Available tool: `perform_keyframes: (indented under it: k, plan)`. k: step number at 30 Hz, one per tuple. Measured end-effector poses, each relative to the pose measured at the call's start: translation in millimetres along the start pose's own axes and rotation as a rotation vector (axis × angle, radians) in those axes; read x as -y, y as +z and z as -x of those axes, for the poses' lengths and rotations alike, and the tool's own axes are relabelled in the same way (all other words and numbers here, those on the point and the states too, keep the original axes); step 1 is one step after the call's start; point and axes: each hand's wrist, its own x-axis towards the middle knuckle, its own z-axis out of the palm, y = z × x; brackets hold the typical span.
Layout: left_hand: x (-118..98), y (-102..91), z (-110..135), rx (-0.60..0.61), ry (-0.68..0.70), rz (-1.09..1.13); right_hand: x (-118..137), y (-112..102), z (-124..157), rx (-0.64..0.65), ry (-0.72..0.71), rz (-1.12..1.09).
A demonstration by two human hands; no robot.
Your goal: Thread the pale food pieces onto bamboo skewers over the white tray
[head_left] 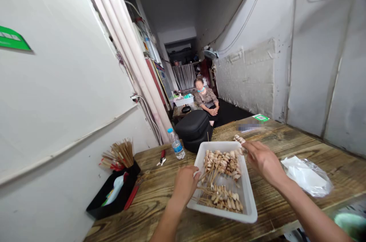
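A white plastic tray (248, 196) lies on the wooden table (160, 196) in front of me, filled with several skewers of pale food pieces (221, 165). My left hand (185, 184) is closed on the tray's left rim. My right hand (261, 160) is at the tray's far right corner, fingers pinched on a loaded skewer (239, 140) that sticks out over the rim.
A black box (113, 196) holding a bundle of bare bamboo sticks (120, 154) stands at the left. Pliers (161, 157), a water bottle (176, 143) and a black case (194, 127) lie beyond. A clear plastic bag (307, 175) is at right. A person sits further back.
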Motion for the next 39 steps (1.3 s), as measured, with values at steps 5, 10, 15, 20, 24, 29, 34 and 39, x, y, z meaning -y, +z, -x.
perform_keyframes:
  k: [5, 10, 15, 20, 24, 29, 34, 39]
  plan:
    - [-11, 5.9, -7, -0.169, -0.013, 0.397, 4, 16, -5, -0.135, 0.39, -0.49]
    - [-27, 23.6, -30, -0.162, -0.119, 0.998, 50, 61, -6, 0.2, 0.673, -1.363]
    - [-31, 35.2, -40, 0.001, -0.181, 1.314, 77, 87, 0, 0.426, 0.791, -1.713]
    - [-28, 44.0, -36, 0.085, -0.268, 1.496, 74, 96, 4, 0.445, 0.759, -1.77]
    - [-29, 48.8, -36, 0.048, -0.286, 1.558, 71, 96, 7, 0.429, 0.796, -1.75]
    - [-32, 49.7, -37, -0.06, -0.34, 1.582, 72, 96, 10, 0.428, 0.827, -1.623]
    - [-31, 50.9, -37, -0.031, -0.293, 1.543, 71, 98, 11, 0.393, 0.736, -1.54]
    - [-29, 50.0, -37, -0.01, -0.325, 1.533, 68, 101, 11, 0.37, 0.731, -1.461]
